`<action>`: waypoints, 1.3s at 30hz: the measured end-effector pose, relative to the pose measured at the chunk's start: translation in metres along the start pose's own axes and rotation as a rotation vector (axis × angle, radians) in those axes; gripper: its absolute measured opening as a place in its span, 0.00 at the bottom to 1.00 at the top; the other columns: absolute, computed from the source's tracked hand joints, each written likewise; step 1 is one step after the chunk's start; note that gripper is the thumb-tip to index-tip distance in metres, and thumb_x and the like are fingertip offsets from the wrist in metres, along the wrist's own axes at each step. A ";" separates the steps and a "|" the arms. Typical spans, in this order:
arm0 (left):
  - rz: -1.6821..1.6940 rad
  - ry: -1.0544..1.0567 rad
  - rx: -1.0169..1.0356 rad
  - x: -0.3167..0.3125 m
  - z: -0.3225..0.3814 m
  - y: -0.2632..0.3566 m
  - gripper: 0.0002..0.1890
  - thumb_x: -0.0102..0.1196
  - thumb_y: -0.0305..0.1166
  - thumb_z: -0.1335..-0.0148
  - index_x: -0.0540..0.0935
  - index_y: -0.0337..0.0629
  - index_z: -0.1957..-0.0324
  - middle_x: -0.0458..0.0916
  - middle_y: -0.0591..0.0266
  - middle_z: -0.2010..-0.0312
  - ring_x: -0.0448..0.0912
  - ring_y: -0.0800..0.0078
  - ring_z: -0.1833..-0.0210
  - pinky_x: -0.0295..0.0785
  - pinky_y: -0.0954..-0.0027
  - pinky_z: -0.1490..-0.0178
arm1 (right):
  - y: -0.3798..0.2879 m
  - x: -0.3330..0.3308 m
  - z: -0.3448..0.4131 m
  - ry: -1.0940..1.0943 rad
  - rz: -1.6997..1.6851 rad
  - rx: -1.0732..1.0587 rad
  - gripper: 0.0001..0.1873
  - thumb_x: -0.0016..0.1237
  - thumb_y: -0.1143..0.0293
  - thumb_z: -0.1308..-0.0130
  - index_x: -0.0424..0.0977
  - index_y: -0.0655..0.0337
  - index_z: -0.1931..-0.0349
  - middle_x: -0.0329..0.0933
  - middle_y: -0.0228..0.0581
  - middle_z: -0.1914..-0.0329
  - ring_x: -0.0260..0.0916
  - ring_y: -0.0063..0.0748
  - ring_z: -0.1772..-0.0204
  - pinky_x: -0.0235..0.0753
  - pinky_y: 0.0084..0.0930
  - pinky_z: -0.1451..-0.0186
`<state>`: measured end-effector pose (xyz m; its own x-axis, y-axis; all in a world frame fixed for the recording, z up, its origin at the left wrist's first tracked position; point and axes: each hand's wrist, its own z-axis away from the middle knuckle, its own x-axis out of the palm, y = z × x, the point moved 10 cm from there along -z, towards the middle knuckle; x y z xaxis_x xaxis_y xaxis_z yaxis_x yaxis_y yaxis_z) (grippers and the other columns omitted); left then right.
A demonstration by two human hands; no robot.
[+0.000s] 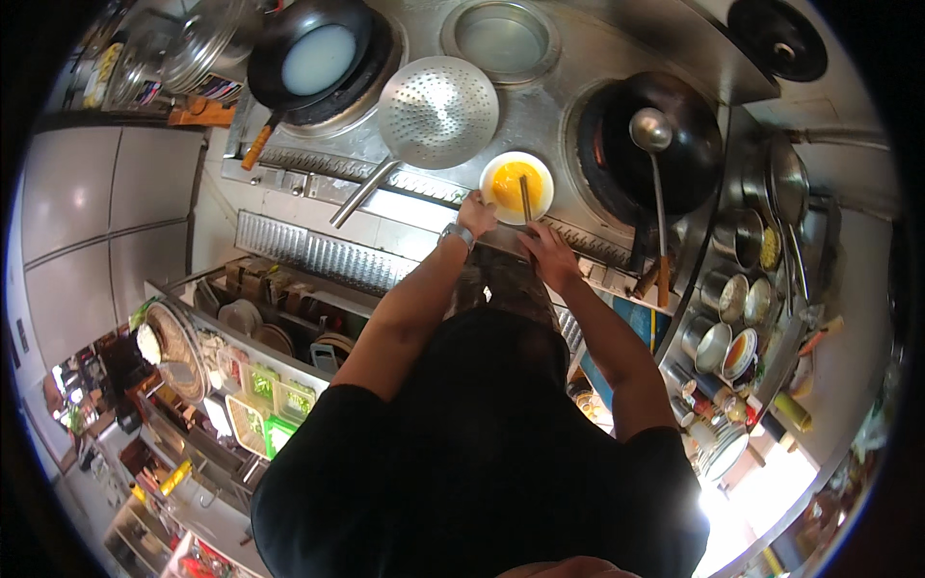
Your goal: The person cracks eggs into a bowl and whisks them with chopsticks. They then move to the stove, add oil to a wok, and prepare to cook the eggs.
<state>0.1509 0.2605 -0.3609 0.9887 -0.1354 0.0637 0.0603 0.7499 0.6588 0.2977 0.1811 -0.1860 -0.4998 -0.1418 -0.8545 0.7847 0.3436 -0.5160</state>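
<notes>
A white bowl (547, 193) stands at the front of the steel cooktop, before my body. Bright yellow beaten egg (507, 182) lies in it. My left hand (478, 215), with a watch at the wrist, grips the bowl's left rim. In my right hand (552, 253) is a pair of chopsticks (525, 196), their tips down in the egg. Just beyond the bowl, to its left, rests a large perforated strainer (439, 108), its metal handle angled toward the front edge.
At the back left, a wooden-handled wok (266, 79) contains cloudy liquid (318, 59). A round steel basin (500, 45) is sunk behind the strainer. On the right, a ladle (651, 130) lies in a dark wok (686, 170), its handle jutting frontward. Several seasoning pots (712, 347) line the right side.
</notes>
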 end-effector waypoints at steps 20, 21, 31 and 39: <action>0.407 0.655 -0.224 -0.471 0.197 -0.204 0.17 0.45 0.38 0.26 0.75 0.39 0.42 0.83 0.55 0.57 0.85 0.60 0.61 0.84 0.61 0.65 | -0.104 0.002 -0.160 0.068 -0.035 -0.058 0.25 0.45 0.85 0.46 0.73 0.64 0.45 0.66 0.48 0.35 0.65 0.55 0.36 0.63 0.44 0.33; 0.444 0.681 -0.219 -0.498 0.198 -0.207 0.17 0.45 0.38 0.26 0.75 0.39 0.42 0.83 0.56 0.57 0.85 0.61 0.60 0.84 0.61 0.65 | -0.135 0.006 -0.186 0.152 -0.040 -0.079 0.23 0.44 0.85 0.46 0.73 0.64 0.48 0.67 0.49 0.37 0.66 0.54 0.37 0.64 0.42 0.34; 0.526 0.596 0.073 -0.701 0.185 -0.089 0.15 0.48 0.35 0.29 0.75 0.38 0.46 0.83 0.56 0.58 0.84 0.68 0.64 0.80 0.68 0.69 | -0.447 0.138 -0.419 0.013 -0.552 -0.278 0.13 0.46 0.79 0.36 0.75 0.64 0.51 0.73 0.44 0.42 0.73 0.45 0.42 0.74 0.33 0.43; 0.526 0.587 -0.026 -0.817 0.156 -0.081 0.16 0.49 0.34 0.30 0.76 0.36 0.46 0.84 0.58 0.61 0.84 0.70 0.65 0.79 0.69 0.69 | -0.425 0.377 -0.622 -0.347 -1.186 0.472 0.21 0.45 0.63 0.28 0.69 0.63 0.40 0.75 0.42 0.43 0.77 0.34 0.45 0.80 0.30 0.50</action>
<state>-0.6832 0.2095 -0.3491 0.7984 0.6002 -0.0492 -0.4395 0.6366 0.6337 -0.4527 0.5595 -0.2517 -0.9035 -0.3831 0.1923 0.0262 -0.4971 -0.8673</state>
